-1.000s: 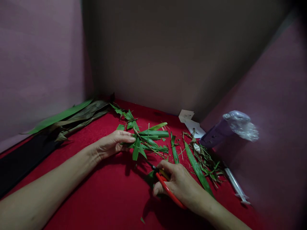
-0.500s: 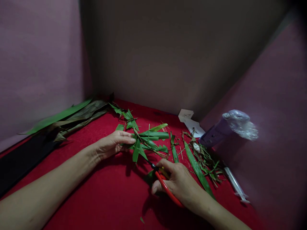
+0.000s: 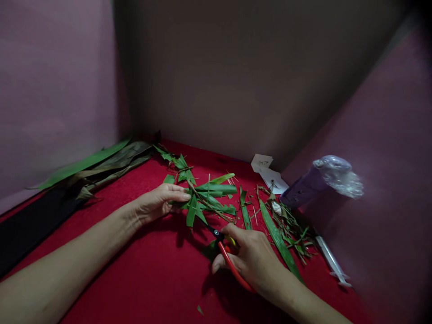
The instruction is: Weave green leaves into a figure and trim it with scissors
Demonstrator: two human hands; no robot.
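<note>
My left hand pinches a bundle of cut green leaves between thumb and fingers, over the red cloth. Several strips fan out from the grip to the right and downward. Red-handled scissors are in my right hand, with the fingers around the handles. A bit of yellow shows on the inner handle. The dark blades point up and left, with their tips at the lower leaf strips; whether they touch a leaf I cannot tell. A dark green leaf piece lies under the scissors.
Long green and dried leaves lie along the left wall by a black strip. On the right are a long leaf, a heap of twigs and scraps, a syringe, white papers and a purple plastic-topped container.
The scissors and my right hand have shifted very slightly left. The leaf strips in my left hand have moved a little; otherwise the scene is the same.
</note>
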